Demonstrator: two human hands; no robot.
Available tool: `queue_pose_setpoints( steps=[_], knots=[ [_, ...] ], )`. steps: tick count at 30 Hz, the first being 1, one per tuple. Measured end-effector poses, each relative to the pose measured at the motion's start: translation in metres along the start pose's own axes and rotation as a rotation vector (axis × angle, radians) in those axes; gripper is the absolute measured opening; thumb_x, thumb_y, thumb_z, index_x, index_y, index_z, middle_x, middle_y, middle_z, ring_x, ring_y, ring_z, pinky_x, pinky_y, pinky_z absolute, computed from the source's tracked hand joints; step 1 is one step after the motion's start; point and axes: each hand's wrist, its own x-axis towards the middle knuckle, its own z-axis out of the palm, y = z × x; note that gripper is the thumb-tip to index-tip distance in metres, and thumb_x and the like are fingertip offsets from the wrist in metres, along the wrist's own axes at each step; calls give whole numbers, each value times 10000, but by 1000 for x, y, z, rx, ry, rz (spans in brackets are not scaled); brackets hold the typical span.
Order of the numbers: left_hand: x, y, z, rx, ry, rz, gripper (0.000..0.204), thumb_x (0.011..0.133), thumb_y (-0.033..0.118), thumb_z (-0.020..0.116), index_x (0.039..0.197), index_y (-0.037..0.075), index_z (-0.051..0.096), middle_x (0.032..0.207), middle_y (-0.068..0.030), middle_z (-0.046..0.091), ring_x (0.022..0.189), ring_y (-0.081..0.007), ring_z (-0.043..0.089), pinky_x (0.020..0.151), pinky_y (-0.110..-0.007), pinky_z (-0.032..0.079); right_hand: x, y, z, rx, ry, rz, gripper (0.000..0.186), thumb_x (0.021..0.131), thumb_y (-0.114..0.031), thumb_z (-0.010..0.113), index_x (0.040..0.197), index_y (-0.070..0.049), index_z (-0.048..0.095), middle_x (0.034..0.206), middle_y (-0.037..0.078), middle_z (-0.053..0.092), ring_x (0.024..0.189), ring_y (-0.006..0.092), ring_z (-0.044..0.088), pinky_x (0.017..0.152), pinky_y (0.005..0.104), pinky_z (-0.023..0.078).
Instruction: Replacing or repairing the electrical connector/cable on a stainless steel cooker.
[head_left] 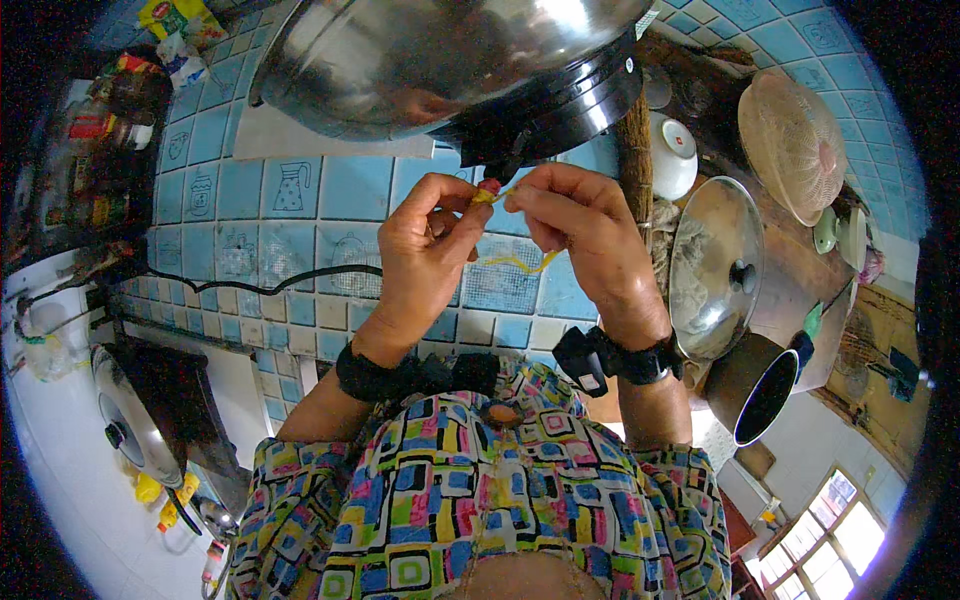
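My left hand [422, 240] is raised in front of the blue tiles and pinches a small red and yellow piece [487, 190] between thumb and fingertips. Its exact kind is too small to make out. My right hand [585, 215] is closed beside it, thumb and forefinger pinching a thin yellow strip that runs to the piece. A loose yellow strip [522, 265] dangles below, between the two hands. Just beyond my fingertips is the black base [560, 125] of a large shiny metal pan [450, 60].
On the right are a glass lid [715, 270], a dark pot [755, 385], a white bowl [673, 155] and a mesh basket [790, 145] on a wooden surface. A black cable [270, 288] crosses the tiles at left. Another lid [135, 420] lies at far left.
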Motion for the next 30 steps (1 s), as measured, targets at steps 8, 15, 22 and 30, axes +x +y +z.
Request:
queue_pose_setpoints(
  steps=[8, 15, 22, 30],
  knots=[
    [2, -10, -1, 323, 100, 311, 96, 727, -31, 560, 793, 12, 504, 663, -28, 524, 538, -60, 495, 462, -205, 392, 20, -7, 24, -221, -74, -225, 164, 766, -121, 538, 682, 17, 566, 575, 49, 558, 520, 110, 523, 468, 239, 412],
    [5, -9, -4, 100, 112, 233, 41, 752, -8, 546, 762, 1, 507, 661, -35, 532, 517, -74, 494, 455, -209, 393, 17, -35, 31, -1, -146, -210, 138, 786, -113, 532, 815, 14, 579, 659, 46, 574, 606, 96, 532, 544, 212, 422],
    [8, 4, -11, -57, 41, -91, 109, 767, 75, 578, 697, 32, 505, 662, -40, 562, 487, -57, 468, 417, -174, 343, 8, -18, 2, 220, 119, -503, 459, 840, -389, 424, 964, 39, 533, 904, 140, 569, 760, 194, 564, 755, 308, 428],
    [17, -2, -16, -450, -66, -359, 120, 789, 121, 544, 724, 27, 509, 779, -99, 598, 508, -105, 484, 441, -198, 358, 11, 77, -7, 288, 70, -46, 165, 825, -144, 478, 856, -8, 565, 728, 38, 561, 627, 102, 486, 603, 217, 392]
  ],
)
